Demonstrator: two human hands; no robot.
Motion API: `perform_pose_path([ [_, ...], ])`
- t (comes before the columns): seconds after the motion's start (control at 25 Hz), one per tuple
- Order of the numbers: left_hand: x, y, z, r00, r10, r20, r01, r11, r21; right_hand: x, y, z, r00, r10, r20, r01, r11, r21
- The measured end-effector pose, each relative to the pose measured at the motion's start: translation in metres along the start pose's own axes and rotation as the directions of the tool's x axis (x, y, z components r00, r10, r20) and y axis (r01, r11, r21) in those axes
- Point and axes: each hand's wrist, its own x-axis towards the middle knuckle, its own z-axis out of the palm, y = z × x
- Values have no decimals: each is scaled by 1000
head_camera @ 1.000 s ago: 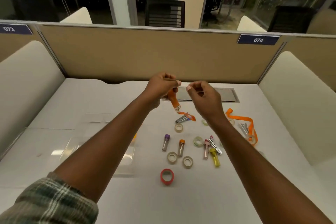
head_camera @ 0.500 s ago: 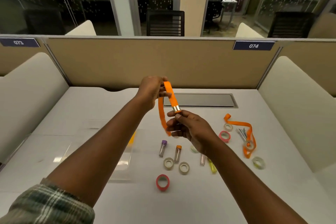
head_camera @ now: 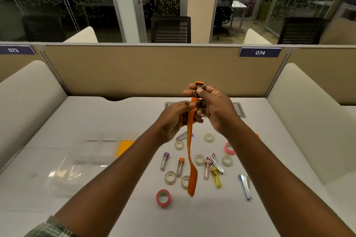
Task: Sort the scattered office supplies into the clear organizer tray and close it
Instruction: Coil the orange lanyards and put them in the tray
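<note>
Half a second ago our left hand held the orange lanyard's loop up high while our right hand pinched the metal end lower down; since then the two have swapped heights. Our right hand (head_camera: 215, 109) is now uppermost, its fingers (head_camera: 202, 92) pressed together on the metal clip at the top of the orange lanyard (head_camera: 191, 140). Our left hand (head_camera: 176, 119) sits just below it, thumb and fingers closed around the strap. The lanyard has gone from a short raised loop to a long one hanging straight down, its bottom end dangling above the desk (head_camera: 96, 117), in front of the scattered supplies.

Beneath it lie the clear tape rolls (head_camera: 170, 177), the small capped vials (head_camera: 164, 160) and a pink tape roll (head_camera: 163, 198). The clear organizer tray (head_camera: 92, 159) stands open on the left of the desk, well apart from the lanyard, with an orange pad (head_camera: 124, 147) in one compartment.
</note>
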Motion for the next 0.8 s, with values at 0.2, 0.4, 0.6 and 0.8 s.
perform_pose_path([
  [0.2, -9, 5, 21, 994, 20, 107, -35, 989, 141, 18, 15, -50, 914, -403, -47, 282, 713, -642],
  [0.4, 1, 35, 28, 983, 143, 111, -107, 954, -279, 3, 46, -71, 970, -213, 117, 230, 648, -726],
  [0.6, 30, 15, 18, 975, 133, -178, -102, 980, 171, -33, 40, -57, 977, 45, 207, 13, 963, -270],
  [0.8, 29, -41, 35, 977, -74, -201, 112, 977, 183, -37, 29, -64, 992, 86, 97, -110, 952, 287],
])
